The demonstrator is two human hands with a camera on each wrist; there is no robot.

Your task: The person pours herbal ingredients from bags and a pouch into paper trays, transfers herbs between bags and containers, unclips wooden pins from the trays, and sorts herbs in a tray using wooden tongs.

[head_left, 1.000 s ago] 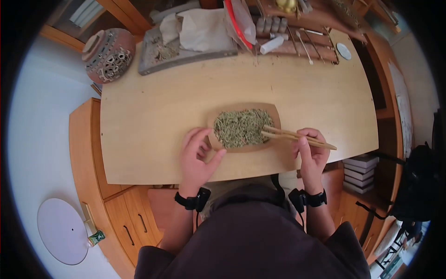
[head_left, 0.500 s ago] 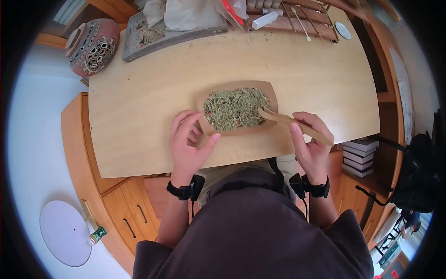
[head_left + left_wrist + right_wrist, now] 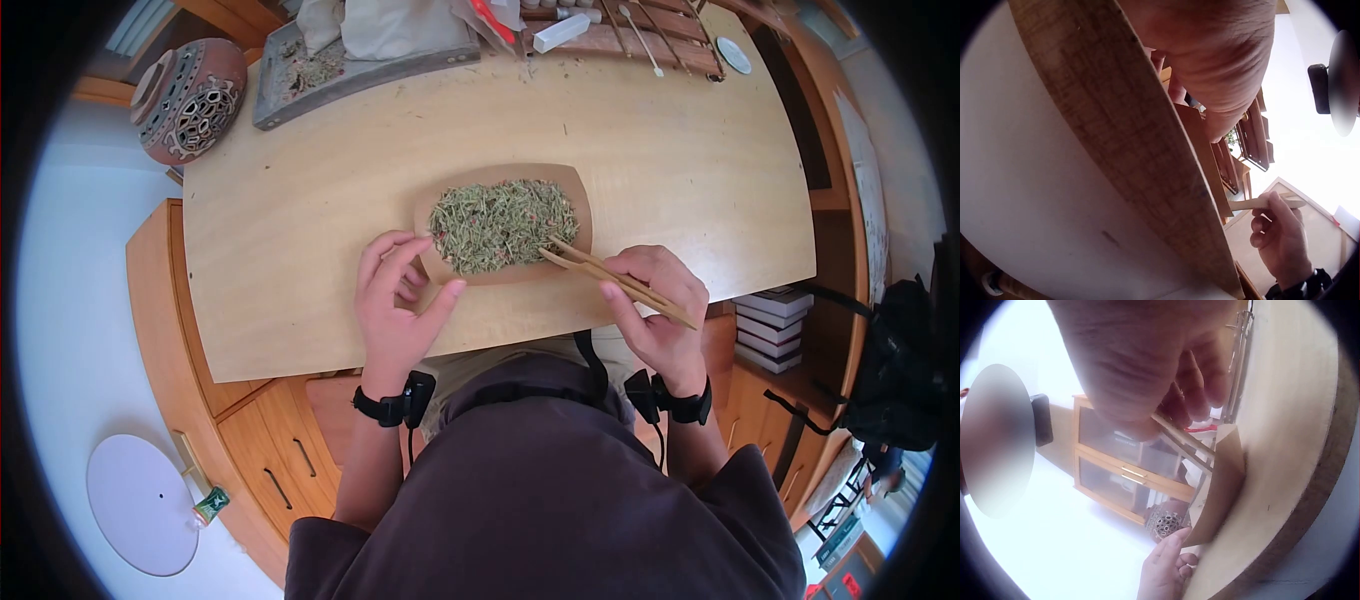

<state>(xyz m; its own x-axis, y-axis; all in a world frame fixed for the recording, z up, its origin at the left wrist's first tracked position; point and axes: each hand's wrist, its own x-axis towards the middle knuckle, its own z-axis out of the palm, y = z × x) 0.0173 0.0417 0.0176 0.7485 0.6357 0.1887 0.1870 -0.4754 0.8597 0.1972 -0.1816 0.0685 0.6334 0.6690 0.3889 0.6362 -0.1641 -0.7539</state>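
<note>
A shallow brown tray (image 3: 578, 180) lies on the table, heaped with dried green herb pieces (image 3: 505, 225) with small reddish bits among them. My left hand (image 3: 393, 300) holds the tray's near left corner, index fingertip at the left rim and thumb at the front one. In my right hand (image 3: 660, 300) are wooden tongs (image 3: 625, 282), pinched between thumb and fingers. Their two tips, slightly apart, reach the right front part of the herb heap. From the right wrist, the tongs (image 3: 1185, 442) slant down behind the tray's raised wall (image 3: 1222, 487).
Along the table's back stand a grey tray (image 3: 365, 85) with cloth bags and herb scraps, a patterned pot (image 3: 195, 100) and a wooden rack (image 3: 650, 45) with thin sticks. A small white dish (image 3: 733, 55) lies at back right. The table's front edge (image 3: 300, 378) is close to my body.
The tongs have turned in my right hand, and their tips have shifted towards the front of the heap. My left hand keeps its place at the tray. The head view has tilted down.
</note>
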